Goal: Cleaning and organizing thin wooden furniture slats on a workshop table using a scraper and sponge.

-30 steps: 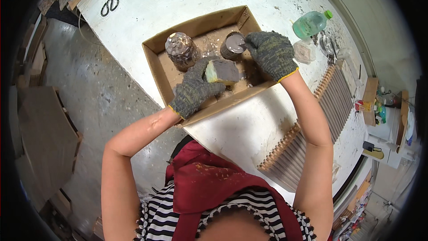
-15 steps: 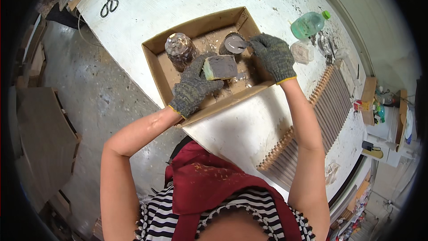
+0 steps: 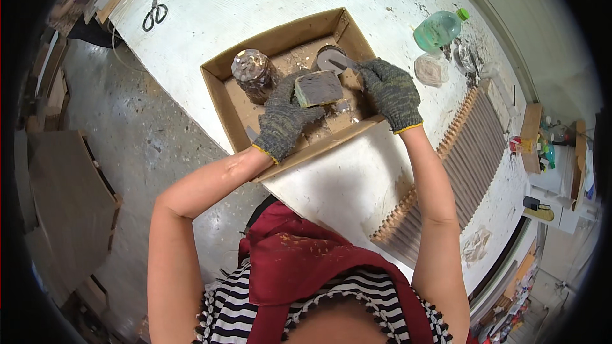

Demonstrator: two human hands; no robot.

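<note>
- Holding a grey-topped block (image 3: 320, 89) by its left end, the gloved left hand (image 3: 280, 118) reaches into a cardboard box (image 3: 296, 33); the block sits over the box's middle, in front of a can (image 3: 324, 51) and right of a crusted jar (image 3: 254, 79). Its lower edge shows yellowish green.
- The gloved right hand (image 3: 390, 92), at the box's right side, has its fingers closed on a thin flat tool (image 3: 349, 64), which points left over the can's mouth. Whether its tip touches the grey paste (image 3: 327, 60) inside, I cannot tell.
- The can stands near the box's back right, filled with smooth grey paste close to the rim.
- The jar stands at the box's left, dark-sided, with a lumpy brownish top; what lies within is hidden.
- Pale flecks and grey smears mark the box floor.
- Outside the box, on the white table (image 3: 204, 19), lie a translucent green bottle (image 3: 437, 32) with a bright green cap, a clear container (image 3: 431, 70) just beside it, and a round dish (image 3: 464, 59), its contents too small to tell.
</note>
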